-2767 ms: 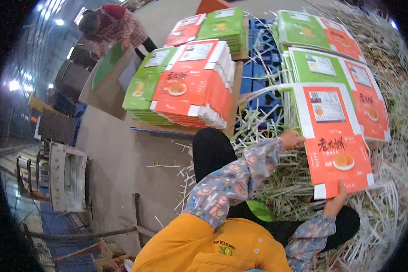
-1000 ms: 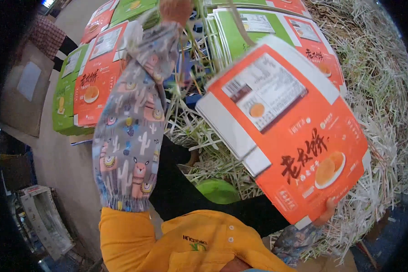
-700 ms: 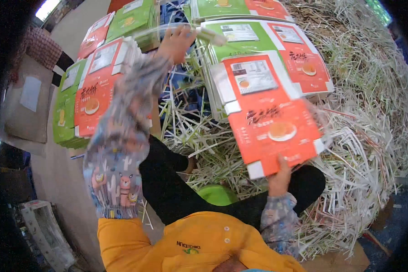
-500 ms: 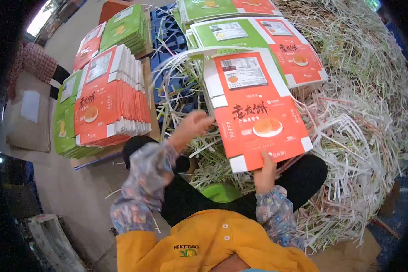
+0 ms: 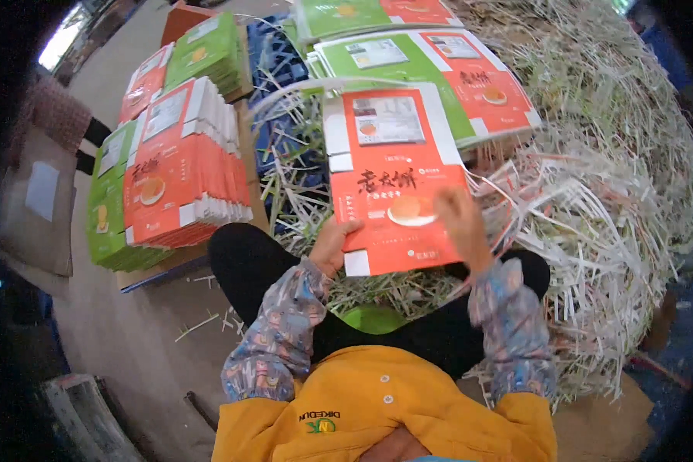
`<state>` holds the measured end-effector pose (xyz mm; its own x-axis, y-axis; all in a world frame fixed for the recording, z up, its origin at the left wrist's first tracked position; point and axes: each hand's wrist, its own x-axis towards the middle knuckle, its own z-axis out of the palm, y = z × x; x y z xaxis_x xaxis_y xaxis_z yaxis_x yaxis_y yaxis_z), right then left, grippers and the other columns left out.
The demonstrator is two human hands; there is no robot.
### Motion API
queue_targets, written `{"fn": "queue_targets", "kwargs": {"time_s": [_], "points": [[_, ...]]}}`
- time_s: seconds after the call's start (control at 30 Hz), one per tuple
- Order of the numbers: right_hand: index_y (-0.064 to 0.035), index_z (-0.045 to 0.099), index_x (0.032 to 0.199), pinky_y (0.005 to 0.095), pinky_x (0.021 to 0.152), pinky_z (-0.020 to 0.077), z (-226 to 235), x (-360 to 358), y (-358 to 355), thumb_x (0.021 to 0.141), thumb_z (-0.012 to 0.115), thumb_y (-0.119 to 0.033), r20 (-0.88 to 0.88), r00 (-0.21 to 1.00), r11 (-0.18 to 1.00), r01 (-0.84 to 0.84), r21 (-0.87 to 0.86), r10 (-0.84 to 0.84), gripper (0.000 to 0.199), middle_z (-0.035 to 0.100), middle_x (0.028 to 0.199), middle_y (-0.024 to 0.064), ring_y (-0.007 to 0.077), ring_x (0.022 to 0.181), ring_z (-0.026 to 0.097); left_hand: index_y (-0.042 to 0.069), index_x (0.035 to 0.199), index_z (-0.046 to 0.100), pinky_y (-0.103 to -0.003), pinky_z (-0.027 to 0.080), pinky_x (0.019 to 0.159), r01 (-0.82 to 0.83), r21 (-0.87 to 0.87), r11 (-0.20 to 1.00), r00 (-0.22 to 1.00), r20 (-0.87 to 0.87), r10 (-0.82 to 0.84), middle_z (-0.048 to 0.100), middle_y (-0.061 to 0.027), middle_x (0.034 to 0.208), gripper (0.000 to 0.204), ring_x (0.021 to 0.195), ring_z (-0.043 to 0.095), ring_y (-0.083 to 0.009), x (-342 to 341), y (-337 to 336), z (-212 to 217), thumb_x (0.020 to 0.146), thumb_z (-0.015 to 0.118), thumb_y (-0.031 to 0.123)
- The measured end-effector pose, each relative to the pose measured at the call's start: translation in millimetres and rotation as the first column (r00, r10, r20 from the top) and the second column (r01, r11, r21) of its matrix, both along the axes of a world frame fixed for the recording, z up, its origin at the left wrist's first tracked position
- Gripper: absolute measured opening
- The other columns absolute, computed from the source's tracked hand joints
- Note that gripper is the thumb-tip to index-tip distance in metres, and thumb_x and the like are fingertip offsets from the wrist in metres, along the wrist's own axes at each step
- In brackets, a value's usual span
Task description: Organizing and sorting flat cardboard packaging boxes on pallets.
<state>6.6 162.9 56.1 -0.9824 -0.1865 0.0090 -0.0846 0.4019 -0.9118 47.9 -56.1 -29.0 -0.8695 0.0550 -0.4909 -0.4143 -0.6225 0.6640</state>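
A flat red-and-white printed carton blank lies tilted in front of me, with a picture of round cakes and a white label panel. My left hand grips its lower left edge, thumb on top and fingers beneath. Over its right side, my right hand is curled and somewhat blurred; what its fingers hold, if anything, is hidden. Past the blank's far end arches a pale paper strip. Beyond it lies a stack of green and red carton blanks.
Shredded paper strips heap up on the right and under the blank. On the left, stacks of red and green blanks stand on a board. A blue plastic pallet lies between. Another person's checked sleeve shows far left. Something green sits between my legs.
The carton blank has shifted left and slightly nearer. My left hand has taken hold of its left edge, while my right hand has left the near edge and risen over its right side.
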Motion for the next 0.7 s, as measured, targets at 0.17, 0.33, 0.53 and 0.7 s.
{"fn": "queue_targets", "kwargs": {"time_s": [0.17,0.33,0.53,0.7], "points": [[0.0027,0.043,0.108,0.0427,0.078,0.04,-102.8,-123.7,50.7,0.076,0.056,-0.03,-0.282,0.95,0.71,0.293,0.641,-0.137,0.047,0.054,0.095,0.0251,0.0411,0.09,0.05,-0.004,0.107,0.047,-0.033,0.047,0.076,-0.003,0.106,0.994,1.0,0.008,0.002,0.056,-0.0127,0.102,0.036,0.085,0.058,-0.0212,11.8,1.8,-5.5,0.073,0.055,0.002],[0.01,0.05,0.087,0.0418,0.072,0.0402,-177.5,-150.7,103.4,0.078,0.05,-0.042,0.13,0.982,0.904,0.072,0.42,-0.139,0.053,0.055,0.09,0.0281,0.0381,0.084,0.053,-0.002,0.11,0.043,-0.036,0.049,0.075,0.031,0.143,0.989,1.0,-0.003,-0.031,0.055,-0.0119,0.102,0.038,0.086,0.058,-0.0216,12.7,5.9,9.4,0.075,0.055,0.005],[0.0062,0.05,0.085,0.0365,0.065,0.0401,-137.8,-110.2,52.9,0.086,0.04,-0.033,0.204,0.964,0.983,0.18,-0.023,-0.172,0.04,0.054,0.079,0.0149,0.024,0.072,0.052,0.0,0.113,0.041,-0.032,0.049,0.073,0.055,-0.023,0.998,0.998,0.03,-0.055,0.055,-0.0099,0.104,0.043,0.087,0.058,-0.0189,29.9,-15.9,-2.7,0.074,0.058,0.006],[0.0017,0.045,0.078,0.0286,0.062,0.0356,-86.5,-92.4,61.7,0.088,0.04,-0.023,-0.072,0.995,0.995,0.074,0.061,-0.069,0.027,0.047,0.072,0.0057,0.0141,0.067,0.043,0.001,0.112,0.044,-0.031,0.05,0.072,0.079,0.016,0.997,0.994,-0.072,-0.078,0.056,-0.0102,0.103,0.043,0.085,0.058,-0.0178,22.9,-33.4,19.9,0.072,0.06,0.005]]}}
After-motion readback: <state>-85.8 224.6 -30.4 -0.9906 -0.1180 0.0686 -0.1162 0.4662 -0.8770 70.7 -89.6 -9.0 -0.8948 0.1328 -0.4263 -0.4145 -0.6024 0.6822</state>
